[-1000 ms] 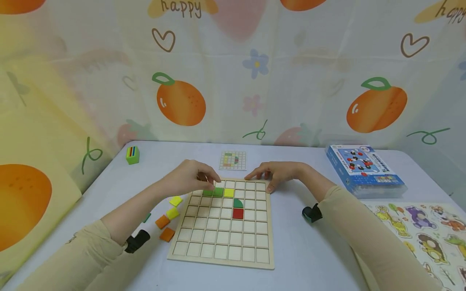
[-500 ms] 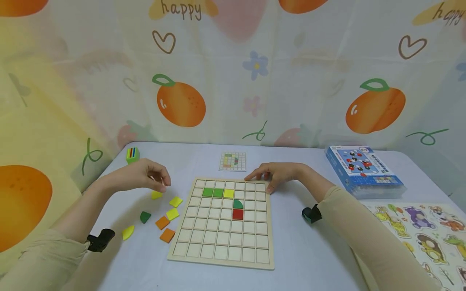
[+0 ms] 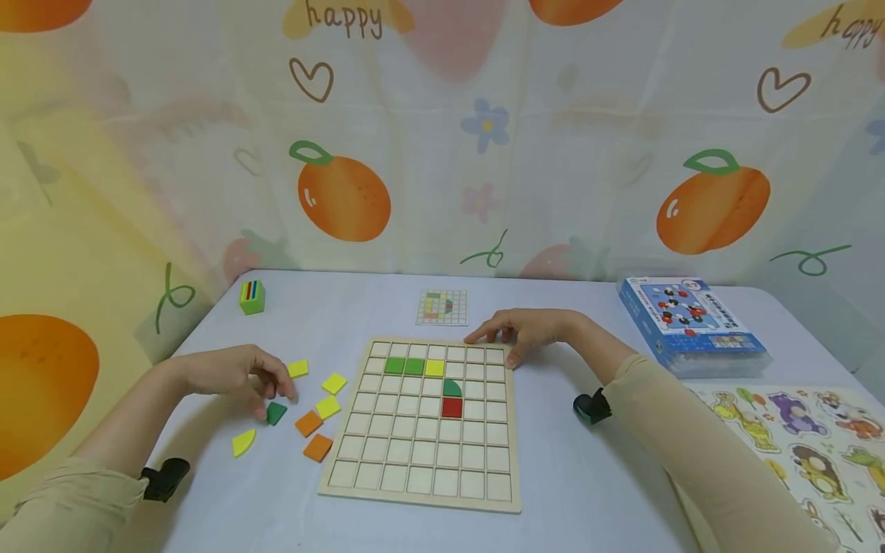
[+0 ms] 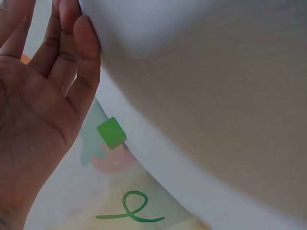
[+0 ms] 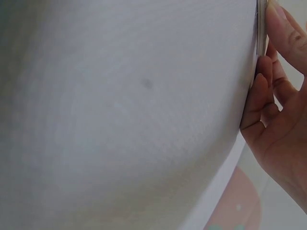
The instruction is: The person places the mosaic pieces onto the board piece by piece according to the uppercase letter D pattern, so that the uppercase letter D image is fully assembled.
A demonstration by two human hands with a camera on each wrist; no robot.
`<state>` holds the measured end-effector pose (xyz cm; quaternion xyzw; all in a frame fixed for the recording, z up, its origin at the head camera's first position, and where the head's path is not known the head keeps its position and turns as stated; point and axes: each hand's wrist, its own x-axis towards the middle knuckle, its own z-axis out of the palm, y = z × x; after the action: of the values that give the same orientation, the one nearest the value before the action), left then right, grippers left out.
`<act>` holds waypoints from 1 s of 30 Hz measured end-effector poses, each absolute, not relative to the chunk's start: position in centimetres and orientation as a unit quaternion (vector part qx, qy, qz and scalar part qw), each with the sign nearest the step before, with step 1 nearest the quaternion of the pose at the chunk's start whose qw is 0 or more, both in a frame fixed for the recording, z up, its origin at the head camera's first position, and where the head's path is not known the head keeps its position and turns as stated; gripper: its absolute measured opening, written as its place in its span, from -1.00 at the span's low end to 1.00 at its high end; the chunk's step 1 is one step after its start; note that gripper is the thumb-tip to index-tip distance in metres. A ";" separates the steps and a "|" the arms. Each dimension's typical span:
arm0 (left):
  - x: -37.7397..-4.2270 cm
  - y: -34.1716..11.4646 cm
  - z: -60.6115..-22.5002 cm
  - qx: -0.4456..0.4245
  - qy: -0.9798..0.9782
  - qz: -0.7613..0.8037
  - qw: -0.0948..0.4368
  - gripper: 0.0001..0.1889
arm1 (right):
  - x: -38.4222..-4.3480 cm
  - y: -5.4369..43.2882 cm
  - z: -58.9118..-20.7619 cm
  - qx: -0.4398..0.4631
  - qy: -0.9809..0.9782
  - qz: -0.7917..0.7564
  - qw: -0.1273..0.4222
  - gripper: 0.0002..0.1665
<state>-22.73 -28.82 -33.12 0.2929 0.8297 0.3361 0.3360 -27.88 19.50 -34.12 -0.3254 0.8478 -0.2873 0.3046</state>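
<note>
In the head view, my left hand [image 3: 238, 375] is low over the table at the left. Its thumb and fingertips are spread about a dark green quarter-circle tile [image 3: 277, 413]; the thumb is at the tile's edge. My right hand [image 3: 528, 330] holds the far right corner of a wooden grid board [image 3: 346, 490], with the thumb on the side edge and a finger at the far edge. Two light green squares [image 3: 404, 366], a yellow square [image 3: 434, 368], a green quarter-circle [image 3: 452, 388] and a red square [image 3: 452, 408] sit in its cells. The left wrist view does not show the tile.
Loose beside the board lie yellow squares [image 3: 328, 406], orange squares [image 3: 318, 448] and a yellow quarter-circle [image 3: 243, 442]. A pattern card [image 3: 442, 306] lies beyond it. Further off are a green block [image 3: 252, 296], a blue box [image 3: 694, 319] and a sticker sheet [image 3: 795, 445].
My left hand has left the board, swung left over the table and come down toward the dark green quarter-circle. My right hand has stayed at the board's corner.
</note>
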 end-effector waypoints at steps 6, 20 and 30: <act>-22.6 -28.9 -33.8 0.294 0.824 0.345 0.339 -0.68 | -27.9 19.5 -34.0 -0.324 0.848 -0.289 0.304 -0.14; -22.2 -28.6 -34.0 0.279 0.841 0.335 0.322 -0.68 | -27.8 19.4 -33.9 -0.328 0.847 -0.289 0.302 -0.13; -21.9 -28.1 -33.9 0.264 0.858 0.318 0.307 -0.72 | -27.8 19.4 -34.0 -0.322 0.850 -0.287 0.301 -0.13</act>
<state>-21.90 -28.15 -33.86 0.2637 0.8576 0.3178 0.3065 -27.75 19.43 -33.96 -0.3223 0.8501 -0.2873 0.3015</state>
